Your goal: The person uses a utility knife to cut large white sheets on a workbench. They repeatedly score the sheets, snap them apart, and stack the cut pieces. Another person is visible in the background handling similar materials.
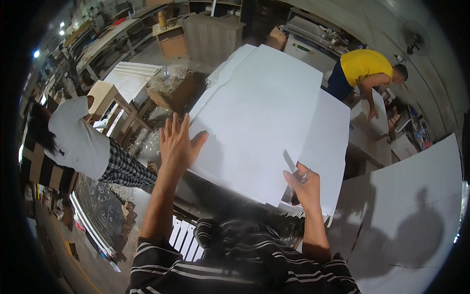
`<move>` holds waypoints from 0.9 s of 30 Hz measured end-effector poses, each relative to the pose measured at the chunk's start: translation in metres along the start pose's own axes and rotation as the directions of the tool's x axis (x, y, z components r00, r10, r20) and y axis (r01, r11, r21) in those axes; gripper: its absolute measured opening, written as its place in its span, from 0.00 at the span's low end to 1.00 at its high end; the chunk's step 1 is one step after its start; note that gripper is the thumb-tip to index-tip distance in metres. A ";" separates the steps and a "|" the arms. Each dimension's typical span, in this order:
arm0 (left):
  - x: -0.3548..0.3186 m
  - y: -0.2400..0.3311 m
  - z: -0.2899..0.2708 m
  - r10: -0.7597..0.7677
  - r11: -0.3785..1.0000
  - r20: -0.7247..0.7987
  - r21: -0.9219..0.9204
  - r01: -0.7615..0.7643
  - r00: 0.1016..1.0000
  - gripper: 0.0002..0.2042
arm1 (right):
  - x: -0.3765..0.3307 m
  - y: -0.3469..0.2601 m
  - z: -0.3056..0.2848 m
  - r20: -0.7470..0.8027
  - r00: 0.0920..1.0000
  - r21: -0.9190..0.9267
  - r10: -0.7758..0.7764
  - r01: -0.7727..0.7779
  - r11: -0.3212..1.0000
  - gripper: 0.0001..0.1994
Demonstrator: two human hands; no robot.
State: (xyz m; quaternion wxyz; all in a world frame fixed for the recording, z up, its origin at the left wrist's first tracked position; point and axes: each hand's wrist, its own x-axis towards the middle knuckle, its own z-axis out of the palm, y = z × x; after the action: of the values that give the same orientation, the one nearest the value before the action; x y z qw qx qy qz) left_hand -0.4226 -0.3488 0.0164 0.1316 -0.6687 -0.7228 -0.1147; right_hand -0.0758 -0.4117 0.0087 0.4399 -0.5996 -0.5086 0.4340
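Observation:
A stack of large white sheets (pixel 254 112) lies in front of me, with the top sheet set off to the left of another white sheet (pixel 329 137). My left hand (pixel 177 147) is open, fingers spread, at the left edge of the top sheet; whether it presses down on it I cannot tell. At the top sheet's right edge, near the front, my right hand (pixel 307 188) is closed around a small grey, metallic-looking tool (pixel 305 175). The fingers hide most of that tool, so its kind is unclear. A narrow dark shadow falls on the sheet beside it.
A person in a yellow top (pixel 364 66) bends over a bench at the far right. Another in a grey shirt (pixel 81 134) stands left, by a wooden stool (pixel 125 110). A cardboard box (pixel 174 95) holds shredded packing. A large white panel (pixel 416 210) stands at right.

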 end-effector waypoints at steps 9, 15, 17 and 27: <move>-0.014 -0.025 0.005 -0.175 0.842 0.273 -0.457 0.287 0.946 0.39 | 0.017 -0.023 -0.005 0.167 0.985 -0.449 -0.039 0.111 0.887 0.24; -0.017 -0.044 0.006 -0.184 0.707 0.319 -0.614 0.351 0.930 0.28 | 0.066 -0.077 -0.020 0.169 0.956 -0.572 -0.241 0.294 0.765 0.28; -0.019 -0.048 -0.007 -0.125 0.819 -0.107 -0.573 0.042 0.986 0.23 | 0.087 -0.094 -0.008 0.218 0.942 -0.602 -0.256 0.336 0.724 0.31; -0.023 -0.107 -0.111 0.820 -0.432 -0.443 -0.894 -0.117 0.362 0.19 | 0.170 -0.176 0.108 0.501 0.865 -0.811 0.026 0.458 0.364 0.39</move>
State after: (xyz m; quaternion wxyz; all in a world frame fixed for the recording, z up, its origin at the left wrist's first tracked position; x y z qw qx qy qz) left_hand -0.5238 -0.4165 0.1137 -0.5228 -0.7941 0.0428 -0.3069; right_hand -0.2020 -0.2172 0.1412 -0.0315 -0.5528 -0.8209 0.1399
